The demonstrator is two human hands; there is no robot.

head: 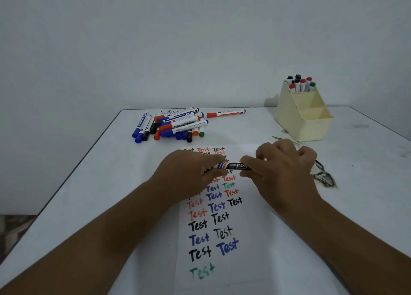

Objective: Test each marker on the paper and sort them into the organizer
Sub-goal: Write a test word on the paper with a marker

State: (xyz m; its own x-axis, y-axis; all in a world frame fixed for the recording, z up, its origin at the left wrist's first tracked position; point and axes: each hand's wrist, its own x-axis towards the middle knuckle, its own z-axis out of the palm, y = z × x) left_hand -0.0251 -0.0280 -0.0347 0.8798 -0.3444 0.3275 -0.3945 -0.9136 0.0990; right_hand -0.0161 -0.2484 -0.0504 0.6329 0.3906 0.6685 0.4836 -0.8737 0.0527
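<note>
Over the paper [222, 228] mid-table, both hands clamp one black-barrelled marker [233, 166] held level: left hand [189, 172] pinches the cap end, right hand [282, 167] grips the barrel. Whether the cap is on, can't tell. Risks: a jerky pull flicks ink across earlier "Test" marks, or the cap flies into the marker pile [171, 123] by the far edge. Organizer [304, 116] sits at the far right corner, back slot part-filled.

Marker ends and some written words covered by two hands over the paper [244, 228].

The left hand [189, 172] and right hand [282, 167] hide both ends of the marker [233, 166] (cap colour unseen); the paper's lower edge is cut off; its top words are partly covered.
</note>
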